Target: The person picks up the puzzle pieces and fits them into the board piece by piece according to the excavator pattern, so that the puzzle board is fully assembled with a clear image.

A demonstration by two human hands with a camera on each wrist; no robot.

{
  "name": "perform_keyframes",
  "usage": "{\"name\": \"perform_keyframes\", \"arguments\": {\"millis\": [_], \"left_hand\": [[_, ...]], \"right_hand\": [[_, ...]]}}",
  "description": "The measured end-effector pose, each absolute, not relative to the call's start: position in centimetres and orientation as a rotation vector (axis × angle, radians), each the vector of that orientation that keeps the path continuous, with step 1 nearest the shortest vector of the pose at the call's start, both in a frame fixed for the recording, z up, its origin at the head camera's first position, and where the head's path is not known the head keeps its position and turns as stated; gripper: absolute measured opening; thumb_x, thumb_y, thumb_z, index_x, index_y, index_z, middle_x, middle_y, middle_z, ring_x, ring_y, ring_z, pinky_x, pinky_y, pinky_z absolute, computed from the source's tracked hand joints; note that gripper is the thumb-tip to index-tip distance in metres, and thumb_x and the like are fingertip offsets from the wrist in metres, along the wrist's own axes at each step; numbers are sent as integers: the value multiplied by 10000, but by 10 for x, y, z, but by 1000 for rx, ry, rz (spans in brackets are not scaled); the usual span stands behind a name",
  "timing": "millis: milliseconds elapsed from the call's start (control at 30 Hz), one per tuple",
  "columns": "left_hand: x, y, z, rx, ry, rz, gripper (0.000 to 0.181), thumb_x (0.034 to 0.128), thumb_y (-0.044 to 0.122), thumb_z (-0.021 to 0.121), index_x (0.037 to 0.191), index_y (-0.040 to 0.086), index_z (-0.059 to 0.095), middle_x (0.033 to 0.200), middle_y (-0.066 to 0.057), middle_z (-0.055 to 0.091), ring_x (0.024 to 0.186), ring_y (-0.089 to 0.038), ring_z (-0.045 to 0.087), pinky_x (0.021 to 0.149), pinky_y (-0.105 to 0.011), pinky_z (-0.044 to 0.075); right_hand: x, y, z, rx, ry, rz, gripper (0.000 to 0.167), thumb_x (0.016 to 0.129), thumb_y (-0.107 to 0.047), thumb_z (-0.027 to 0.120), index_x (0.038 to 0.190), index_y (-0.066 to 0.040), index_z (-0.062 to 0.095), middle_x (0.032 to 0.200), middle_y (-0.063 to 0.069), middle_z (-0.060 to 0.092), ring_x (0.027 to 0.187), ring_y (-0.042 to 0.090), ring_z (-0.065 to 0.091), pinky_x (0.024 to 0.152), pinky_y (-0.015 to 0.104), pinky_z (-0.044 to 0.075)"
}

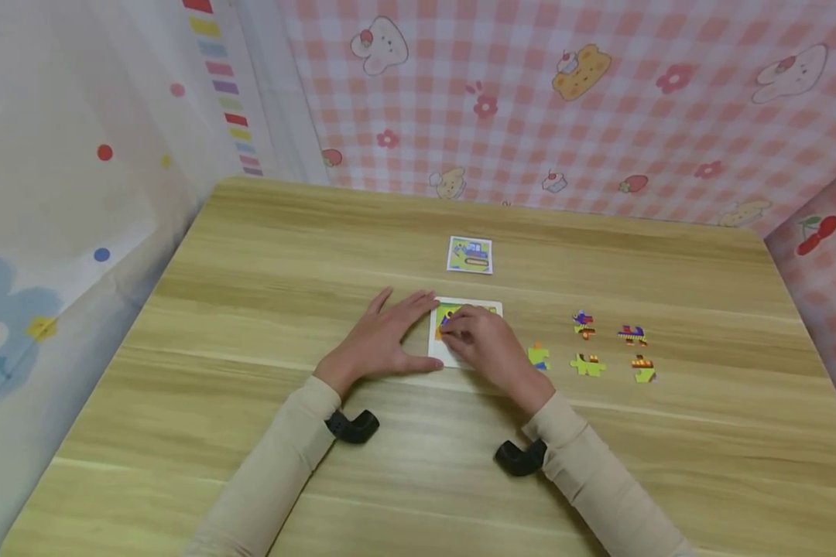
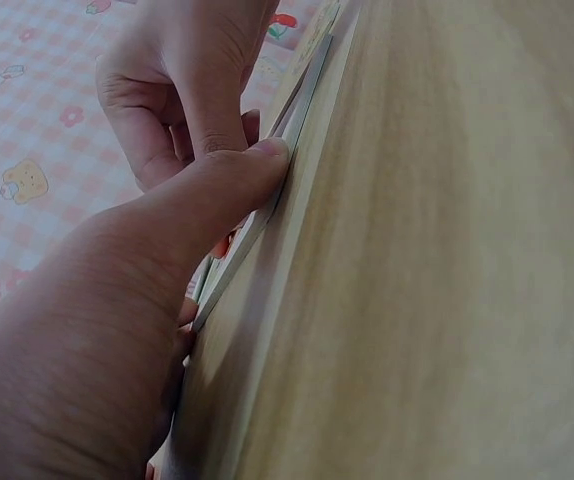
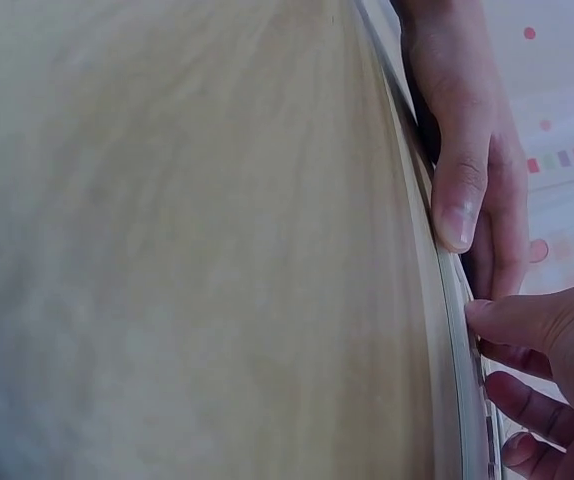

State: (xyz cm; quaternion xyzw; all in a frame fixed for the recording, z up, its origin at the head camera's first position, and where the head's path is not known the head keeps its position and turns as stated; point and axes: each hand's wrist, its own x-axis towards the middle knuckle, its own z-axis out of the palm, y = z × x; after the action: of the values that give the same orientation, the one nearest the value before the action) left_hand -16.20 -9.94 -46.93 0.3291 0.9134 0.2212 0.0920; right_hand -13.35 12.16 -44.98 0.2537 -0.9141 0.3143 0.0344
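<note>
1. Touching the white puzzle tray (image 1: 453,357) at the centre of the head view with the left hand (image 1: 382,340); spanning its left side with straight, spread fingers at the upper left corner and an extended thumb at the lower edge.
2. Reaching over the same tray from lower right of centre with the right hand (image 1: 493,346); bending the fingers in toward the thumb, with tips over the left part of the tray beside a patch of orange. Cannot tell whether gripping a piece.
3. Counting loose puzzle pieces (image 1: 588,367): five, lying right of centre on the wooden table (image 1: 251,325); reading two in the upper row, three in the lower.
4. Counting picture cards: one picture card (image 1: 470,255), lying above the tray, near but apart, and bearing a blue vehicle on yellow-green.
5. Counting black wrist fittings (image 1: 354,426): two, one at each cuff. Counting beige sleeves (image 1: 268,468): two, both cut off at the bottom edge.
6. Noting much of the tray's interior as covered by the right hand; cannot count pieces inside.
7. Viewing the tray edge-on in both wrist views; losing the right fingertips behind the left thumb in the left wrist view.
8. Finding the right hand cut off at the right edge of the right wrist view.
</note>
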Motion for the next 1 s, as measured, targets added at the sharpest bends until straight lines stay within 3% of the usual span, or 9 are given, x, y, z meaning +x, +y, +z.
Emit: {"name": "perform_keyframes", "arguments": {"millis": [667, 833, 1000], "left_hand": [[-162, -100, -467, 1003, 2713, 663, 945, 851, 770, 632, 1603, 246, 400, 1700, 35, 254, 1571, -128, 185, 1278, -447, -74], [-162, -100, -467, 1008, 2701, 641, 933, 856, 777, 618, 1602, 259, 405, 1704, 34, 245, 1573, -130, 180, 1278, -448, -73], [-162, -100, -467, 993, 2697, 625, 939, 853, 788, 608, 1611, 282, 383, 1709, 34, 226, 1576, -144, 173, 1275, -447, -86]], "right_hand": [[-134, 120, -446, 839, -2822, 851, 150, 944, -72, 756, 1061, 9, 802, 1059, 103, 731, 1012, 268, 695, 935, 421, 574], [-130, 126, -444, 835, -2744, 935, 179, 959, -89, 746, 1107, 1, 787, 1093, 101, 650, 894, 215, 659, 787, 361, 592], [-133, 148, -423, 718, -2698, 1021, 201, 973, -81, 728, 1150, 3, 773, 1077, 98, 604, 825, 188, 590, 668, 306, 529]]}}
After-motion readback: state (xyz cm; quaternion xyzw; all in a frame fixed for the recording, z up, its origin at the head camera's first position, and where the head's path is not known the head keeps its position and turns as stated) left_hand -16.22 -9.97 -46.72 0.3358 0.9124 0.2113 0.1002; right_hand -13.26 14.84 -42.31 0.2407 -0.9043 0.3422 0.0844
